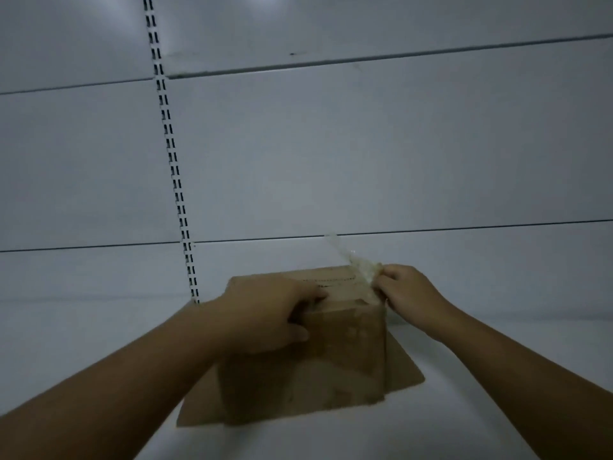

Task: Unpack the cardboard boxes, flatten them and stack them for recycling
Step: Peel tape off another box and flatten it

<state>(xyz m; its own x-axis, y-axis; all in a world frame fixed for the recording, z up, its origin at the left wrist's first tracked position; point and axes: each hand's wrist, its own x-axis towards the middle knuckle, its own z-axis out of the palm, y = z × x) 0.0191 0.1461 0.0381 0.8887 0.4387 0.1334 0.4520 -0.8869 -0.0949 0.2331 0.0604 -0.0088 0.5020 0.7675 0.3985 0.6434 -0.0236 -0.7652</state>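
White shelf [497, 410] | one box [341, 353] on one flat sheet [404, 370] | left hand [265, 310] grips box | right hand [408, 287] pinches tape [361, 270]

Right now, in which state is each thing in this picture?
cardboard box: upright on the flat cardboard, held.
tape: partly peeled off the box top.
flat cardboard: lying flat under the box.
left hand: grips the box top.
right hand: pinches the tape.

The 2 limbs: left forearm [126, 383] and right forearm [517, 356], unsleeved over visible length; left hand [265, 313] and right hand [409, 288], bare.
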